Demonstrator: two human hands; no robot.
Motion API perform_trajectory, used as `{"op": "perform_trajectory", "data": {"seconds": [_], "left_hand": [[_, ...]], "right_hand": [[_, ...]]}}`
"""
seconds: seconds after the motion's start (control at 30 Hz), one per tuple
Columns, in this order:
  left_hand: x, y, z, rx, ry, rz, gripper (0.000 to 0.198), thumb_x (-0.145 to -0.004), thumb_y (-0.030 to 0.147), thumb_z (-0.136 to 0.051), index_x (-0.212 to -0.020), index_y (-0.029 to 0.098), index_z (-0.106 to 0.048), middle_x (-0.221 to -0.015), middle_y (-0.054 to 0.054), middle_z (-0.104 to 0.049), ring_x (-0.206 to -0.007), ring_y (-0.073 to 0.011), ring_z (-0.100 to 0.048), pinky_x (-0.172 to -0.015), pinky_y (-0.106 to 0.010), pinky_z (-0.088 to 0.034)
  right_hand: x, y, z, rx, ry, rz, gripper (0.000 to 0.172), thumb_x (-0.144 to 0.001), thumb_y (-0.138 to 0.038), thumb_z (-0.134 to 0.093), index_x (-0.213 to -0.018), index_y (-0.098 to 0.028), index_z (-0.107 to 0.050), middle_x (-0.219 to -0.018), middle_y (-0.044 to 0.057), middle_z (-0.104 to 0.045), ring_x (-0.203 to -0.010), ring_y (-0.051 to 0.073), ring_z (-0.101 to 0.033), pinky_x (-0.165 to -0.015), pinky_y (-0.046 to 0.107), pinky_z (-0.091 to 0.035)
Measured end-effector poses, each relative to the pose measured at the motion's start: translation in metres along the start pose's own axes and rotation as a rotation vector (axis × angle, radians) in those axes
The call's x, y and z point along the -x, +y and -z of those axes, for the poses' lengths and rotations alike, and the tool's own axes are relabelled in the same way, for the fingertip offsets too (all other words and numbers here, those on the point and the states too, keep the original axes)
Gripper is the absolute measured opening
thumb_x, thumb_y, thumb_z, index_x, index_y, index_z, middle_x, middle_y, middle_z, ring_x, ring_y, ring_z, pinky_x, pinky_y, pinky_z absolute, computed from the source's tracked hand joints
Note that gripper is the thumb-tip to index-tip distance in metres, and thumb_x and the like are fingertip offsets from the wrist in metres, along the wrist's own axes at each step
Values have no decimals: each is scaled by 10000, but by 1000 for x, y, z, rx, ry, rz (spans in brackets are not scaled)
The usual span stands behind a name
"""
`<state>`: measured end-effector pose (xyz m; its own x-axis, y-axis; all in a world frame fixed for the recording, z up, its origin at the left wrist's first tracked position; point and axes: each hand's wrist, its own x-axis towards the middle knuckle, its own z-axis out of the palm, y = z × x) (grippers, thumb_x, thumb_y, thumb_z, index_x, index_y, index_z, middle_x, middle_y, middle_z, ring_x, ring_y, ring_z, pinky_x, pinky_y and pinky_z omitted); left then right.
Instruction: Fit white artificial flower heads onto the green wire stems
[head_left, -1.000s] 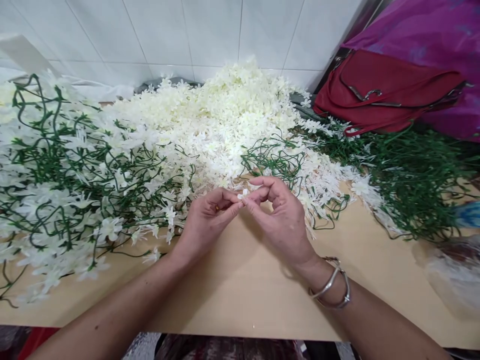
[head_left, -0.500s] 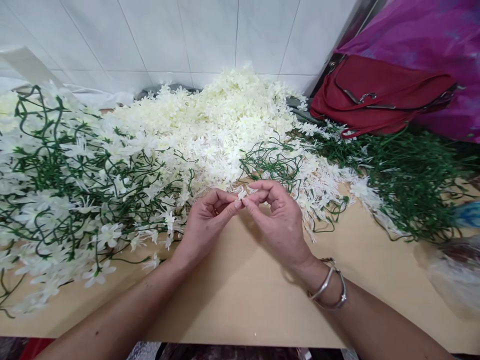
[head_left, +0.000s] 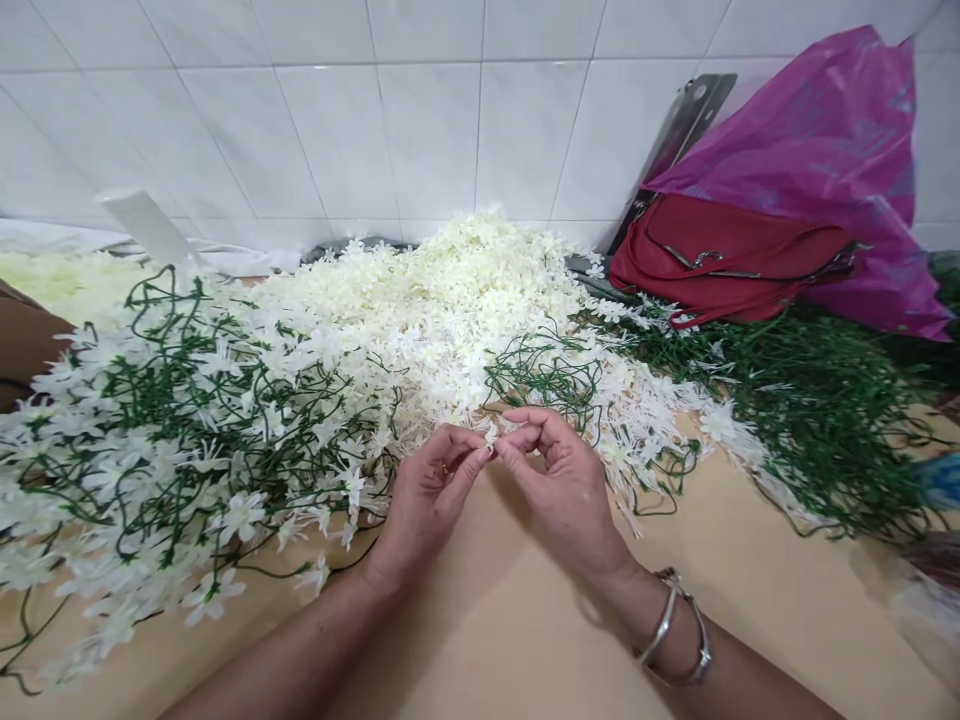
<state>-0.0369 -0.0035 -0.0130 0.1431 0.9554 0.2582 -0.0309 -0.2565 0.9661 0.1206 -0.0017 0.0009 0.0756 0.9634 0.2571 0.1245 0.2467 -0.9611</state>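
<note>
Between my fingertips is a small white artificial flower piece (head_left: 490, 436), held just above the table in front of the heap. My left hand (head_left: 435, 490) pinches it from the left with thumb and forefinger. From the right, my right hand (head_left: 562, 485) grips it in the same way, its other fingers loosely curled. Beyond my hands lies a tangle of green plastic stems (head_left: 551, 370). A mound of loose white petals (head_left: 480, 280) rises behind that. Left of my left hand are many white flowers on green stems (head_left: 240, 430).
Green stems (head_left: 810, 410) are piled at the right, below a red handbag (head_left: 727, 255) and a purple plastic bag (head_left: 817, 150). A clear plastic bag (head_left: 930, 600) lies at the right edge. White tiles (head_left: 427, 120) back the table (head_left: 480, 620).
The view has tilted up, so everything sits lower and more wall shows. Both hands stay together on the small white piece, with their pinch little changed.
</note>
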Motion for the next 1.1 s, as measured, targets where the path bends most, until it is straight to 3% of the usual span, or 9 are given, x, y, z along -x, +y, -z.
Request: {"op": "perform_trajectory", "data": {"seconds": [0.2,0.43,0.63,0.77,0.97,1.1], "left_hand": [[-1,-1,-2,50,-40,26,114,-1018,311,-636,-996,199,-630,-937,-31,-679,-920,-160,-667,-840,-251,-502],[-2,-1,-2,-24,-27,28,108,-1014,300,-631,-983,200,-662,-952,-29,-656,-901,-152,-627,-825,-240,-484],[1,2,-1,-143,-42,-13,114,-1033,294,-585,-1012,214,-664,-987,-43,-672,-949,-177,-641,-852,-259,-480],[1,1,0,-89,-51,27,114,-1043,303,-575,-1026,221,-653,-1075,-53,-689,-1061,-183,-651,-934,-262,-476],[-2,2,0,12,-75,66,136,-1028,332,-605,-1009,206,-651,-1173,-80,-711,-1137,-199,-659,-981,-273,-487],[-2,3,0,24,-27,78,159,-1004,348,-642,-1032,198,-684,-1208,-97,-710,-1186,-225,-664,-1020,-300,-493]], "right_hand": [[-3,0,3,-118,-39,-90,302,-867,-327,-745,-1135,-218,-657,-793,-3,-705,-779,185,-679,-813,350,-540],[-3,6,6,-3,-65,-41,330,-896,-312,-739,-1206,-216,-679,-820,-1,-702,-850,194,-674,-970,397,-511],[-5,1,8,-43,-74,-53,387,-920,-315,-714,-1294,-223,-672,-817,-18,-665,-819,174,-653,-959,373,-525],[-6,2,9,-17,-105,-58,416,-926,-316,-716,-1331,-230,-674,-832,-13,-675,-845,179,-661,-974,389,-524],[-9,4,12,43,-178,46,161,-942,-284,-698,-1064,-243,-795,-1033,60,-755,-955,214,-700,-881,368,-553],[-10,6,12,15,-102,64,56,-937,-268,-711,-928,-240,-758,-914,28,-741,-863,194,-682,-825,341,-540]]}}
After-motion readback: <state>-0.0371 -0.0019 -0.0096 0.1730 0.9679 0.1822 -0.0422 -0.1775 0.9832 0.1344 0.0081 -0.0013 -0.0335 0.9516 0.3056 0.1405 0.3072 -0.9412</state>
